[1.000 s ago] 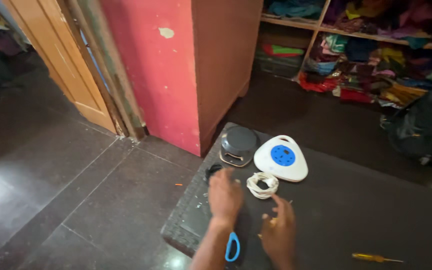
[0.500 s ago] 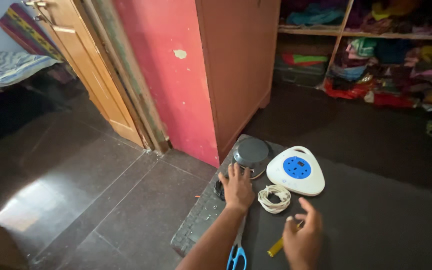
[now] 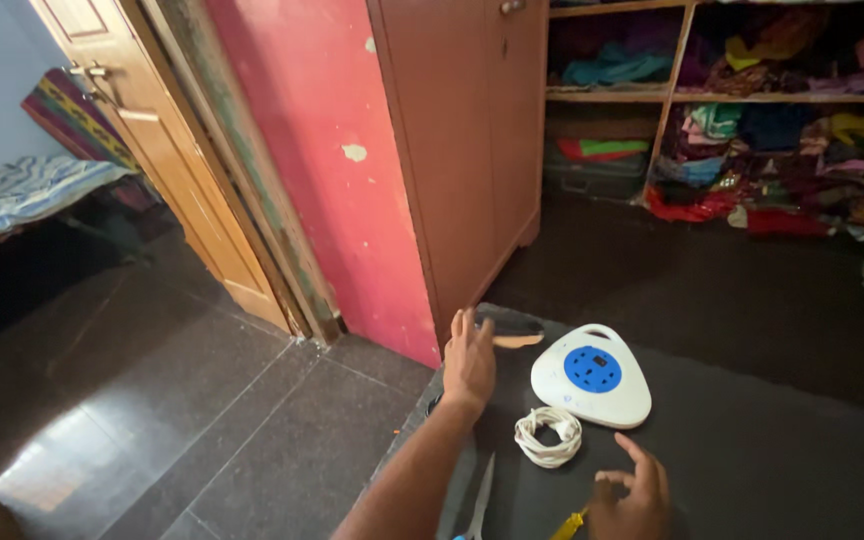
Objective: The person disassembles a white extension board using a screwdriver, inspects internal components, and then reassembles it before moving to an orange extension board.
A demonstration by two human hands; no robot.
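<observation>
The left hand (image 3: 469, 362) reaches forward over the dark mat (image 3: 752, 470), its fingers (image 3: 464, 325) stretched out flat and released, their tips touching the near edge of a dark round cover (image 3: 512, 322) that is tilted up, showing a tan underside. Just to the right of those fingers sits a white rounded-triangle extension box (image 3: 592, 375) with a blue socket plate on top. Nearer than the fingers, between the two hands, lies a coiled white cord (image 3: 548, 436). The right hand (image 3: 632, 495) hovers low by the bottom edge, fingers loosely curled and gripping nothing, with a yellow-handled screwdriver (image 3: 570, 523) just to its left. Scissors (image 3: 479, 495) lie beside the left forearm.
</observation>
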